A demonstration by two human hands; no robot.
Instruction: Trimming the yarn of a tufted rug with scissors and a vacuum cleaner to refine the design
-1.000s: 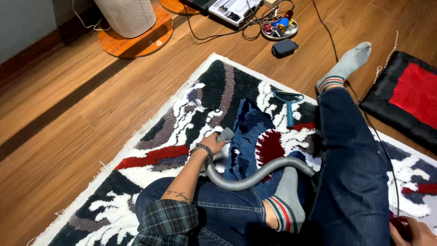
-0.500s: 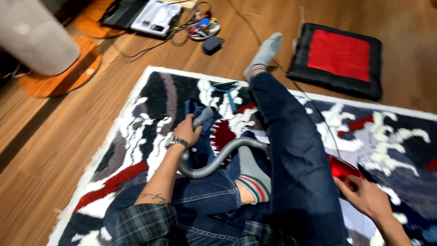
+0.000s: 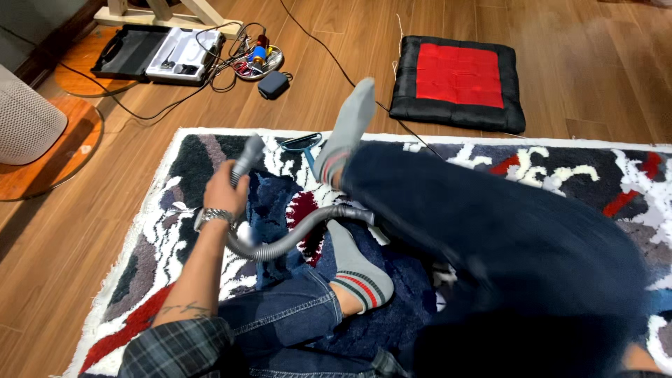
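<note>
Hand [image 3: 225, 190] grips nozzle [image 3: 247, 158] near rug [image 3: 150, 231] edge.

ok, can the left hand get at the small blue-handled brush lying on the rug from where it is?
Probably yes: left hand grips the grey vacuum nozzle, and the brush lies just beyond on bare patterned rug, nothing between them.

Wood plank floor [image 3: 595, 84] w/ patterned rug [image 3: 560, 168] near; red-black cushion [image 3: 458, 80] far; open black case [image 3: 157, 54] & cables far left; white ribbed unit [image 3: 24, 122] left.
</note>
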